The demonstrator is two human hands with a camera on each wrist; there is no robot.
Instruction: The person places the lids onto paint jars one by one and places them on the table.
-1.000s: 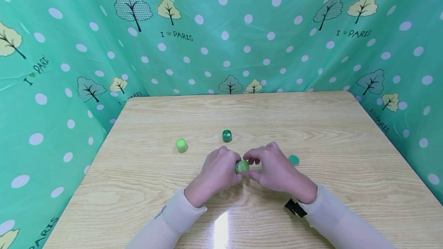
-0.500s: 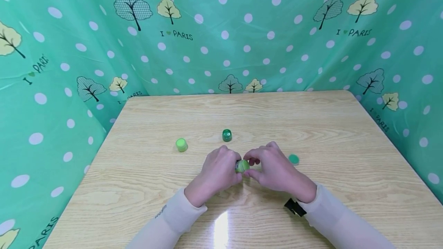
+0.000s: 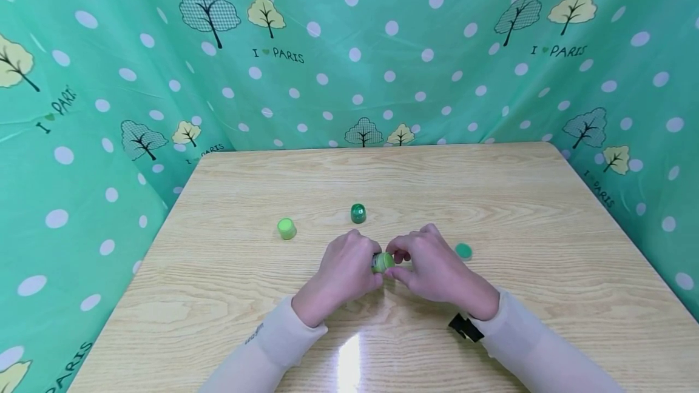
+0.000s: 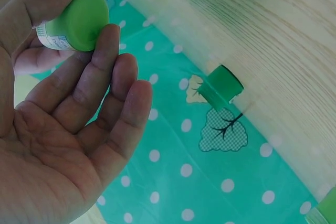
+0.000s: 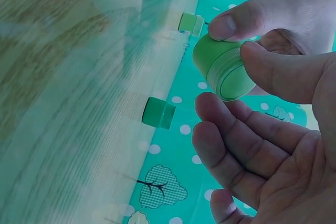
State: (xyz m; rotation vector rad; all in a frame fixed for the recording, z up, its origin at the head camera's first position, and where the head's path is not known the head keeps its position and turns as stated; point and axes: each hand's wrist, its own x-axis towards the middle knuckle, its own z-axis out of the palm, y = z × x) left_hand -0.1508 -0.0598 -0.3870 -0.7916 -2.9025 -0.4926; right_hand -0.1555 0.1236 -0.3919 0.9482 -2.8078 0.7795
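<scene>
A small lime-green jar [image 3: 382,262] with a pale label is held on its side between the two hands, near the middle of the table. My left hand [image 3: 345,264] grips its body, with the thumb laid along the side in the right wrist view. At the other end, my right hand [image 3: 434,267] pinches the jar's rimmed end [image 5: 236,81] with thumb and bent fingers. The left wrist view shows the smooth lime-green end of the jar [image 4: 88,22] between fingertips. Just to the right of the right hand, a flat green disc [image 3: 463,251] lies on the table.
Beyond the hands stands a dark green jar [image 3: 358,214], with no flat lid visible on it. Farther left is another lime-green jar [image 3: 286,229]. The wooden table [image 3: 382,181] is enclosed by a green dotted curtain [image 3: 327,29] at the back and sides.
Both hands stay almost in place around the lime-green jar. The right fingers shift very slightly; the other things on the table have not moved.
</scene>
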